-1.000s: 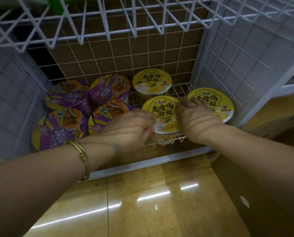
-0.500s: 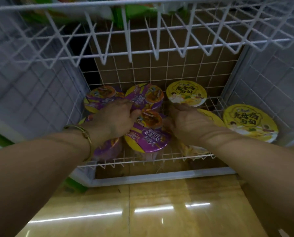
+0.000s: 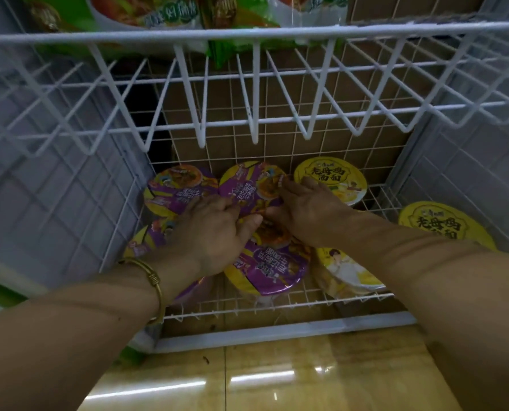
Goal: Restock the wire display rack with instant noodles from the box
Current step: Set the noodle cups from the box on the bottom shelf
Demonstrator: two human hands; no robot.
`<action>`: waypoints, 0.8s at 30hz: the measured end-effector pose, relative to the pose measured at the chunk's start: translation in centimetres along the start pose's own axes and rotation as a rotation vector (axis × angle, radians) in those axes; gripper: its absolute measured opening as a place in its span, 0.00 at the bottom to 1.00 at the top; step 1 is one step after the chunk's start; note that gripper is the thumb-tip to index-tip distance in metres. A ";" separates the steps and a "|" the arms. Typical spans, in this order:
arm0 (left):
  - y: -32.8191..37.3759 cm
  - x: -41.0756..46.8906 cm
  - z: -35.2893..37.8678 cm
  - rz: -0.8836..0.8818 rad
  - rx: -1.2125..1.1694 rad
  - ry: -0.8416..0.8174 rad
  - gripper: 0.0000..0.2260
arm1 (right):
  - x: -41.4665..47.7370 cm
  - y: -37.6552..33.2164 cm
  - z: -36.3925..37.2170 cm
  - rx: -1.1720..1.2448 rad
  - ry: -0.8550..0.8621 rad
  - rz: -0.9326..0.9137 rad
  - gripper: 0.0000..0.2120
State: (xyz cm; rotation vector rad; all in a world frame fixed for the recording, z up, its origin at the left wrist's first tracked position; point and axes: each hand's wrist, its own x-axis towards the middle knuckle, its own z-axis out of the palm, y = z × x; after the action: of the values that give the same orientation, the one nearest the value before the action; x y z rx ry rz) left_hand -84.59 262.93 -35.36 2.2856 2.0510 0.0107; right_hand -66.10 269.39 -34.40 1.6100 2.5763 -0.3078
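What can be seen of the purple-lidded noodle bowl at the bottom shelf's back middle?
The purple-lidded bowl is round, its glossy film lid purple and yellow with a noodle picture and white print. It sits tilted in the back row. The left hand curls fingers over its near rim; the right hand lays fingers across its right edge.

arms: bare, sleeveless in view | left wrist: gold bangle (image 3: 154,281), wire-wrapped clasp
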 end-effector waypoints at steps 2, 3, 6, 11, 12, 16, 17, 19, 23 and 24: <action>-0.3 0.2 0.1 -0.022 0.034 -0.008 0.39 | -0.7 -0.2 0.0 -0.015 0.002 -0.010 0.39; -0.5 0.4 0.0 -0.039 0.041 -0.022 0.39 | -1.1 -0.3 0.1 -0.023 0.038 -0.042 0.40; -1.1 1.6 -0.1 -0.055 0.030 -0.035 0.44 | -1.9 -0.7 0.9 0.005 0.109 -0.131 0.46; -1.8 3.4 -0.2 -0.080 0.059 -0.048 0.44 | -2.7 -1.7 1.8 0.102 0.121 -0.198 0.31; -1.7 3.4 -0.3 -0.099 0.060 -0.081 0.44 | -2.8 -1.8 1.9 0.102 0.115 -0.201 0.30; -1.2 3.1 -0.7 -0.126 0.052 -0.129 0.41 | -2.8 -1.9 2.1 0.087 0.127 -0.197 0.34; -1.3 3.1 -0.7 -0.128 0.043 -0.118 0.41 | -2.8 -2.0 2.1 0.079 0.115 -0.192 0.34; -1.3 2.8 -0.8 -0.129 0.006 -0.071 0.39 | -3.0 -2.1 2.1 0.072 0.099 -0.187 0.34; -1.4 1.5 -1.3 -0.037 -0.066 0.056 0.25 | -3.7 -1.6 1.8 0.106 0.095 -0.181 0.29; -1.5 0.9 -1.4 -0.015 -0.081 0.060 0.23 | -3.9 -1.3 1.7 0.096 0.109 -0.183 0.28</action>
State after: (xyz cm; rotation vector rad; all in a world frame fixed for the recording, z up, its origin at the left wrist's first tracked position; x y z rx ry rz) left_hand -86.06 264.08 -34.13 2.2485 2.0553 0.1607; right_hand -65.66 265.04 -35.24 1.4602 2.8393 -0.3718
